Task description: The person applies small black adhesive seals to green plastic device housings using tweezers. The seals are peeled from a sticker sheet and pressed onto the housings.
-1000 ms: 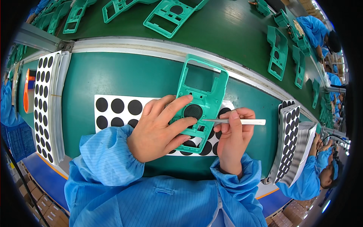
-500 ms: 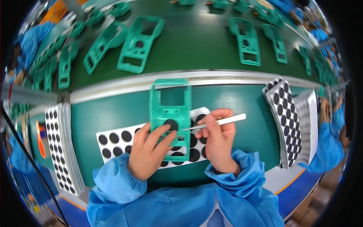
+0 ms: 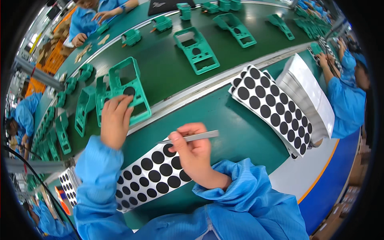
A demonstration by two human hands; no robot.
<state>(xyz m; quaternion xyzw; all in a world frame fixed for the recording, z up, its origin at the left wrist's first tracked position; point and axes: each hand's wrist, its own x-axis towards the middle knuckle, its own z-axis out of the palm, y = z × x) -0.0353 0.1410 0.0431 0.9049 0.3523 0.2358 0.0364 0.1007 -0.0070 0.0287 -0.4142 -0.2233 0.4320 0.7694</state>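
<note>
My left hand (image 3: 114,126) reaches out to the belt, gripping a green plastic housing (image 3: 139,96) with a rectangular opening at its far end. Its fingertips lie close to a round black pad (image 3: 129,91) on the housing; the thumb is hidden. The housing overlaps another green housing on its left. In my right hand (image 3: 196,154), tweezers (image 3: 196,137) are pinched between thumb and fingers, their tips pointing left. Below the tweezers, a white sheet (image 3: 151,170) with rows of round black pads lies on the bench.
More green housings (image 3: 196,50) lie along the dark green belt (image 3: 168,76). A stack of pad sheets (image 3: 272,108) and white backing paper (image 3: 306,94) lie at right. Co-workers in blue sit across the belt (image 3: 94,18) and on the right (image 3: 346,92). An orange-rimmed roll (image 3: 63,202) sits at left.
The housing has gone from above the pad sheet to the belt at left, in my left hand. My right hand has drawn left with the tweezers, and the view has turned.
</note>
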